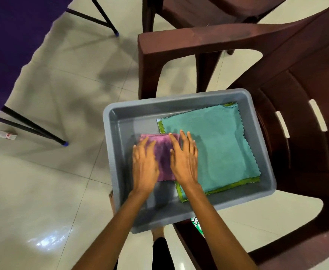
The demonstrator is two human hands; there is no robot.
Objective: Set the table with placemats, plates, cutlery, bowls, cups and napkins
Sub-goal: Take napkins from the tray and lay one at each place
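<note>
Item: grey plastic tub (257, 106), resting on the seat of a dark brown plastic chair (306, 84), one corner overhanging the seat edge toward the person.

Contents: folded purple cloth (164, 158), lying flat on the tub floor at the near-left; teal cloth (214, 145) with zigzag edge, spread over the right part; green cloth (243, 182) beneath it, only its border showing. The purple cloth touches or slightly overlaps the teal one at its right edge. These are likely the napkins or placemats of the task; no plates, cutlery, bowls or cups are in view.

Left hand (145, 164): laid palm-down on the left half of the purple cloth, grip spread, fingers straight; image blurred.

Right hand (185, 158): laid palm-down across the purple cloth's right edge and onto the teal cloth, grip spread, nothing pinched.

Surroundings: purple-covered counter (9, 55) on black legs at upper left, well apart from the tub; second brown chair (208, 10) behind; small carton (6, 135) on the tiled floor (42, 191).

Risks, as judged:
- Downward pressure near the overhanging corner may tip the tub off the seat.
- Lifting the purple cloth with flat hands may let it unfold.
- The right hand, spanning two cloths, may drag the teal one along.
- The walk to the counter passes the table legs and carton: trip hazard.
</note>
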